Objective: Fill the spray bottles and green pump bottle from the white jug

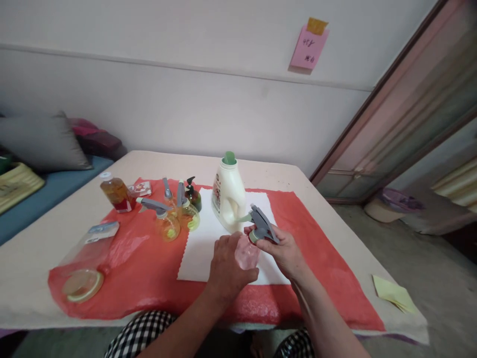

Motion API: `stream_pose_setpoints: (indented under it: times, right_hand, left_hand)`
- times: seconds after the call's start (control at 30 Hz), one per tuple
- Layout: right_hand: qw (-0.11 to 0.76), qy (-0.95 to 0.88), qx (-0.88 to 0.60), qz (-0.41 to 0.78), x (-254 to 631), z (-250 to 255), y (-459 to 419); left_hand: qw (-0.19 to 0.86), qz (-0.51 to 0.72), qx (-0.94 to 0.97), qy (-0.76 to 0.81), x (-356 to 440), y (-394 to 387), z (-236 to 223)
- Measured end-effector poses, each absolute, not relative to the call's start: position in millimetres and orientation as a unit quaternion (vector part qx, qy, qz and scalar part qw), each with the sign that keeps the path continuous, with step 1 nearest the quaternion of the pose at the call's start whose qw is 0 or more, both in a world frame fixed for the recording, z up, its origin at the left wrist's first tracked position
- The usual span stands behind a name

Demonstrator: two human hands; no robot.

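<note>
My left hand (228,263) is wrapped round the clear pinkish body of a spray bottle (247,252), over a white sheet (197,258). At the bottle's neck, my right hand (280,247) grips the grey trigger spray head (262,226), whose pale nozzle points left. Whether the head is screwed fully on cannot be told. Just behind my hands stands a large cream jug (228,191) with a green piece in its mouth. To the left are an orange spray bottle (168,226), a yellow spray bottle (189,216) and a dark green pump bottle (193,196).
A red cloth (137,278) covers much of the table (268,171). On its left lie a bottle of amber liquid (117,194) and a clear container (84,286). Yellow paper notes (393,293) rest near the right edge. A bin (385,206) stands on the floor.
</note>
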State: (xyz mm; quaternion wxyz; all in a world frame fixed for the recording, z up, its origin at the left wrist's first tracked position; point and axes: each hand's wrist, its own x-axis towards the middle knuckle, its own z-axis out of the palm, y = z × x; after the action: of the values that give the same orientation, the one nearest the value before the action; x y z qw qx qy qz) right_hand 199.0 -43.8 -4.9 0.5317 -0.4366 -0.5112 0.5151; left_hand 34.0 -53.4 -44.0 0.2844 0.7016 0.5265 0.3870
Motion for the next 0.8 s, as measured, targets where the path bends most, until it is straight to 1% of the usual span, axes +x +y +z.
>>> stream_pose_setpoints:
  times: [0.37,0.67,0.8]
  right_hand:
    - [0.532,-0.484,-0.426,0.549,212.5,-6.3,-45.7]
    - [0.562,-0.472,-0.431,0.525,206.6,-12.2,-45.5]
    - [0.559,-0.491,-0.446,0.498,203.7,-13.8,-45.5]
  left_hand:
    - [0.378,0.364,0.694,0.492,38.3,-56.4,-39.1]
    - [0.354,0.35,0.702,0.509,36.7,-55.0,-37.3]
    - [0.333,0.348,0.708,0.517,37.0,-54.8,-39.6]
